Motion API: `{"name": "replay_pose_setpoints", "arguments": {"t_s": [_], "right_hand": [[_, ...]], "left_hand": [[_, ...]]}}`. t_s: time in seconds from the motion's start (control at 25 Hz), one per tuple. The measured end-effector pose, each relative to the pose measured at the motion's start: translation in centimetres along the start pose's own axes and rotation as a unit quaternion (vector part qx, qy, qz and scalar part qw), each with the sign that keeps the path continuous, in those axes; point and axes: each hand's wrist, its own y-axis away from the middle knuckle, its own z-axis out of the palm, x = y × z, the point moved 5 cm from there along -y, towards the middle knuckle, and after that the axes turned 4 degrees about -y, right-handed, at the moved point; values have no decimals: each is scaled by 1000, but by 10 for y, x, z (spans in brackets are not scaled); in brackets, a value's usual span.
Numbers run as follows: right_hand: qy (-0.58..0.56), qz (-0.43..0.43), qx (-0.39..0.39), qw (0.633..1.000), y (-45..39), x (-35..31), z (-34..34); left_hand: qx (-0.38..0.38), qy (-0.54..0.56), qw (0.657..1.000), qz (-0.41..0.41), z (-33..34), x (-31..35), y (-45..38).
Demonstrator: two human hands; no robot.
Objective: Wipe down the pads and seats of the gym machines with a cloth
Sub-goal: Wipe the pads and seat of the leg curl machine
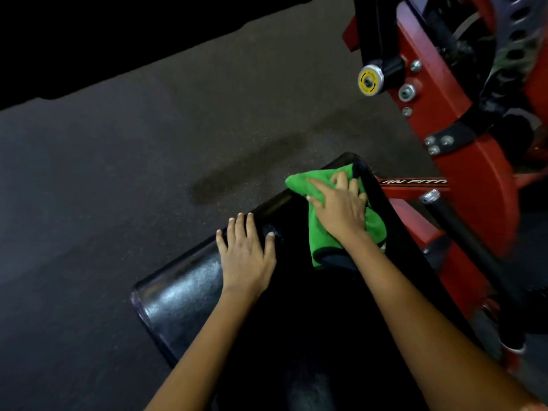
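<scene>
Right hand (341,209), fingers spread flat, presses green cloth (320,235) onto black pad (184,295); flat left hand (246,253) alongside should steady it for overlapping strokes.

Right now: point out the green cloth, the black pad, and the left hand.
green cloth (318,232): head view, fold below the wrist.
black pad (181,295): head view, glossy near-left edge.
left hand (247,256): head view, back of hand.

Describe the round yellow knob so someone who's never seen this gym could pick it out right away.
Start at the red machine frame on the right, beyond the black pad where the right hand presses a green cloth. Near the frame's top edge, a short black cylinder sticks out sideways, capped by the yellow knob. It is the only yellow part; the neighbouring bolts are plain silver.
</scene>
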Motion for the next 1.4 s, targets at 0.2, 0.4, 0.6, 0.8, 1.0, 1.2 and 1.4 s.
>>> {"name": "replay_pose_setpoints", "arguments": {"t_s": [0.2,0.4,0.6,0.8,1.0,1.2,1.4], "right_hand": [[2,-142,-45,989,8,-32,7],[-29,-53,4,998,-9,36,-5],[-21,-69,3,997,-14,15,-1],[-60,-12,30,998,-18,85,-12],[-46,-6,53,998,-20,62,-9],[-107,54,61,991,-14,106,-9],[-72,19,102,992,-1,67,-6]], "left_hand": [[-14,13,999,43,2,22,-25],[-43,18,995,89,3,37,-42],[-95,3,984,150,11,59,-61],[-111,-71,963,235,19,73,-60],[-57,-107,965,233,25,73,-57],[-53,-111,965,232,25,74,-56],[-46,-111,965,232,26,74,-57]]}}
